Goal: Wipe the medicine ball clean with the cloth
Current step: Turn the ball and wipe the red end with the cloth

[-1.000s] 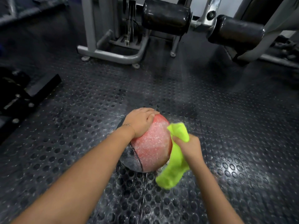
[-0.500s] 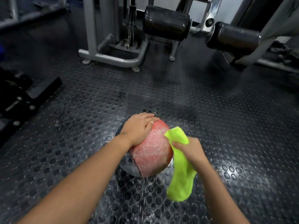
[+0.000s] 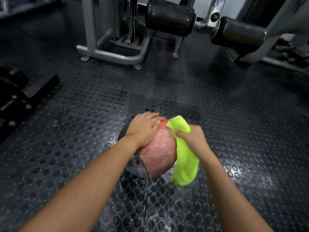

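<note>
Studded black rubber flooring (image 3: 234,131) fills most of the head view, its raised round dots shining where the surface looks wet near the bottom of the frame. On it, just below the middle, sits the round medicine ball (image 3: 157,154), with a textured red panel facing the camera and a dark grey panel on its lower left side, the two divided by a black seam; the red panel glistens with a fine sheen. The left hand (image 3: 143,129) lies flat over the top left of the ball, palm down, fingers together and spread across the crown toward the right, pressing on it rather than gripping anything. A thin bracelet (image 3: 133,136) circles that wrist. The right hand (image 3: 190,139) is closed in a fist around a bright neon-yellow microfibre cloth (image 3: 185,163), held against the ball's right flank. One end of the cloth pokes up above the fist beside the top of the ball, touching the red panel near the left fingertips, while the longer end hangs down past the ball's lower right edge toward the floor. Both bare forearms reach in from the bottom edge. Beyond the ball, well apart from it, stands a grey steel gym machine frame (image 3: 113,54) with two black padded rollers (image 3: 168,17) at the top of the frame, and a black piece of equipment (image 3: 25,91) lies at the left edge.
</note>
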The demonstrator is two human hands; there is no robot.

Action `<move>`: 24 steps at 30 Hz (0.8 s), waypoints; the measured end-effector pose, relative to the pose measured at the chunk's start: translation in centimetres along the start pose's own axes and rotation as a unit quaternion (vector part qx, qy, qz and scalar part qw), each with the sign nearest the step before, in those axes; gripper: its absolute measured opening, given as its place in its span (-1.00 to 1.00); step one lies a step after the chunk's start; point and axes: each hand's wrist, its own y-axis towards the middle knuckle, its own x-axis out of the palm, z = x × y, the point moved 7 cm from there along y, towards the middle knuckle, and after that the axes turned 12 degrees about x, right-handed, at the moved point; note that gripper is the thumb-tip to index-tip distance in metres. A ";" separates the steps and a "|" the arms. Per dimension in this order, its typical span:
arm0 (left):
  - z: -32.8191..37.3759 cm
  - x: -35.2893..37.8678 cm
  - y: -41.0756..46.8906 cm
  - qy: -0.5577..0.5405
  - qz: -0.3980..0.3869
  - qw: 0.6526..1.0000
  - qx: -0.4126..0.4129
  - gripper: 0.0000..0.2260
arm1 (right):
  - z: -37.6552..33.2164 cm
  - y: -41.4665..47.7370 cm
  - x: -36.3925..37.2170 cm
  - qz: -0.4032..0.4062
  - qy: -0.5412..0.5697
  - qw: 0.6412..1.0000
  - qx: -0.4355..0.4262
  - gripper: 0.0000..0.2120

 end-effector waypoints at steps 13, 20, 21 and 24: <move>1.0 0.4 -0.2 0.017 -0.004 1.000 0.007 -0.65 | -2.6 0.9 0.5 0.010 -0.053 0.998 -0.036 -0.75; 1.4 0.5 0.4 0.019 -0.018 1.000 0.012 -0.64 | 1.7 -1.7 -0.9 -0.017 -0.010 1.000 -0.003 -0.83; 1.6 0.6 0.5 0.024 -0.019 0.999 0.013 -0.64 | 1.5 -1.3 -1.0 -0.021 -0.023 1.000 -0.004 -0.82; 2.2 0.9 0.5 0.038 -0.021 0.999 0.015 -0.64 | -0.7 1.0 -0.9 0.005 -0.063 0.998 -0.007 -0.84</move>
